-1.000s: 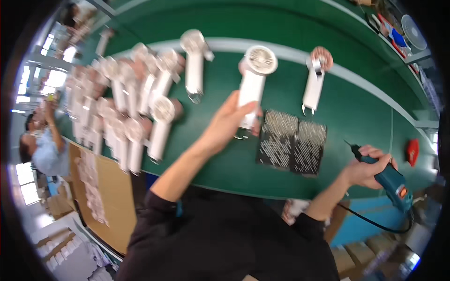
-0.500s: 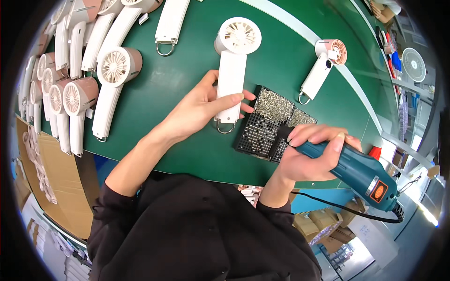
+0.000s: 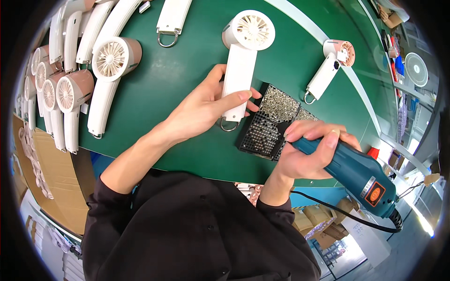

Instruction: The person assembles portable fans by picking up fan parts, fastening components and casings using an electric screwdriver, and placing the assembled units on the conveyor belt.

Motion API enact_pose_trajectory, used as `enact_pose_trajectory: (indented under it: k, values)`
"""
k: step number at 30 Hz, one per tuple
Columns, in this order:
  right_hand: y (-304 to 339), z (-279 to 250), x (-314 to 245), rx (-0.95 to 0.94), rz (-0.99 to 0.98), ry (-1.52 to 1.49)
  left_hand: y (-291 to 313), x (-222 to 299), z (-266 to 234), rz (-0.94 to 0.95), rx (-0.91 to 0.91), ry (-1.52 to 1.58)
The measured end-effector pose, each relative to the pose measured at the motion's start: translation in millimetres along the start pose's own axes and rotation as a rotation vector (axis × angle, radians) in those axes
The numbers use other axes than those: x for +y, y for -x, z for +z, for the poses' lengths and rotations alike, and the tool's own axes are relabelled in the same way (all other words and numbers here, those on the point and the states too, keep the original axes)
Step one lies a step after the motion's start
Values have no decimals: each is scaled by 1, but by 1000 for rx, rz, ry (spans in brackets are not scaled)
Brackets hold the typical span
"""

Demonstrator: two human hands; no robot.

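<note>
A white handheld fan [image 3: 239, 70] is gripped by its handle in my left hand [image 3: 204, 107], thumb across the front. Its round grille points up and away from me, and a metal ring hangs at the handle's near end. My right hand [image 3: 311, 145] is wrapped round a teal electric screwdriver [image 3: 358, 171]. The driver's dark nose is over a black screw tray [image 3: 241, 140], whose holes hold rows of small screws. Loose screws [image 3: 280, 104] fill the tray's far compartment. The driver's tip is hidden by its nose and my fingers.
Several pink and white fans [image 3: 75, 91] crowd the left of the green table [image 3: 187, 157]. Another white handle with a ring [image 3: 172, 21] lies at the far side. One pink fan [image 3: 323, 75] rests at the right. A black cable [image 3: 337, 215] trails from the driver; cardboard [image 3: 51, 182] stands lower left.
The held fan has tilted slightly, its head shifting right and away from me. My right hand and the screwdriver remain at the tray, with only a slight shift.
</note>
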State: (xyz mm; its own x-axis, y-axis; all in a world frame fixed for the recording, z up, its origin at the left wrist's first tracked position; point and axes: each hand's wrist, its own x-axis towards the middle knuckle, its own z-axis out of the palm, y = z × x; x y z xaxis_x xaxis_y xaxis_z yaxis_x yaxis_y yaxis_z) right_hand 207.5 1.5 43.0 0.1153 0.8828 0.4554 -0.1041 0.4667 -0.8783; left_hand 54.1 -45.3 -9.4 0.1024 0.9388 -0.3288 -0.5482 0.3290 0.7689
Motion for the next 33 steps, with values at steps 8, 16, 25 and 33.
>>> enact_pose_trajectory:
  k: [8, 16, 25, 33]
  values:
    - [1, 0, -17, 69, -39, -15, 5, -3, 2, 4, -8, 32]
    - [17, 17, -33, -169, 0, -263, 5, -5, 0, 20, -26, 33]
    - [23, 24, -28, -183, 76, -313, 4, -6, 0, 22, -13, 29]
    - [29, 34, -22, -322, -174, -39, 5, -7, 2, 36, -14, 38]
